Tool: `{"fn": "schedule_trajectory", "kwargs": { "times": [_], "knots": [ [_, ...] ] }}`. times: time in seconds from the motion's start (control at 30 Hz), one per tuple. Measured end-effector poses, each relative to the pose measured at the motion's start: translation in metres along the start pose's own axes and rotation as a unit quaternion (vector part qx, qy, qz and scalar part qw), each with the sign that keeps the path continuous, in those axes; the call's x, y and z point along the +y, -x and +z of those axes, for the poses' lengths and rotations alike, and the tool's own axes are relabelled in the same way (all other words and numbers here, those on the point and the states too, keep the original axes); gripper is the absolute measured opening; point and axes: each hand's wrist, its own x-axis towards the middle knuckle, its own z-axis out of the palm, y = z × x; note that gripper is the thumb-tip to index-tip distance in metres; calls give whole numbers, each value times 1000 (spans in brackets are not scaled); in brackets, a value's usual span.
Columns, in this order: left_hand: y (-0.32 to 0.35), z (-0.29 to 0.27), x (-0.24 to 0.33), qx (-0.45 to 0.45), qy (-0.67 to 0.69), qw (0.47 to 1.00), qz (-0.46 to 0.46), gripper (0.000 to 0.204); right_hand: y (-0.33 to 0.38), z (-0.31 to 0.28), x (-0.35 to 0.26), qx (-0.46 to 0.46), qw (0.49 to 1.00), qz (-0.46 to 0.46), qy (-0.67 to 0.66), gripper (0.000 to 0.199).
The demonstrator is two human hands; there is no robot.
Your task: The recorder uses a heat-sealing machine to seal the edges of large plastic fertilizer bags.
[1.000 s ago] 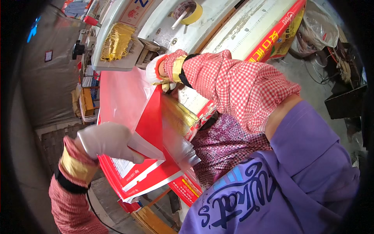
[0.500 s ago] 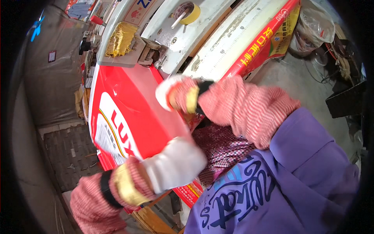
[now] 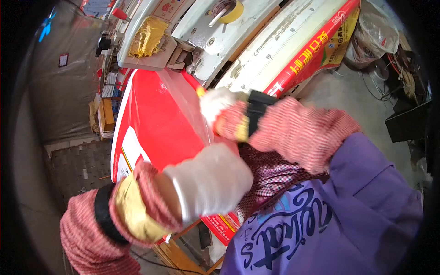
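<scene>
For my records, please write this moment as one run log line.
left hand: gloved, on red sack | right hand: gloved, at sack's far edge | behind: white machine

1. One view only: a head-worn fisheye camera, looking steeply down over the wearer's chest.
2. Range is close; the gloved left hand [image 3: 208, 181] and right hand [image 3: 220, 107] fill the centre above a red sheet [image 3: 156, 123].
3. Straight machine edges [image 3: 275, 50] bend toward the dark rim.

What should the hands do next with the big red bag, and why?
Probably smooth it flat. Both gloved hands, left hand and right hand, rest on the red bag, and its near edge overhangs the wooden bench.
</scene>
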Motion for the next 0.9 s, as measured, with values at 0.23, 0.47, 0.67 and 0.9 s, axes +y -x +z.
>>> {"fn": "schedule_trajectory", "kwargs": {
  "times": [0.23,0.47,0.67,0.9],
  "knots": [
    [4,-9,-50,-50,50,996,-61,31,-137,48,-5,-74,771,-590,-226,22],
    [70,-48,-7,-182,231,932,-212,25,-101,40,12,-168,923,-345,9,21],
    [46,-10,13,-150,-11,988,-38,10,-97,26,3,-171,917,-359,3,20],
    [-10,-7,-22,113,3,993,-42,6,-102,19,-1,-170,918,-358,-2,19]
  ]
}}
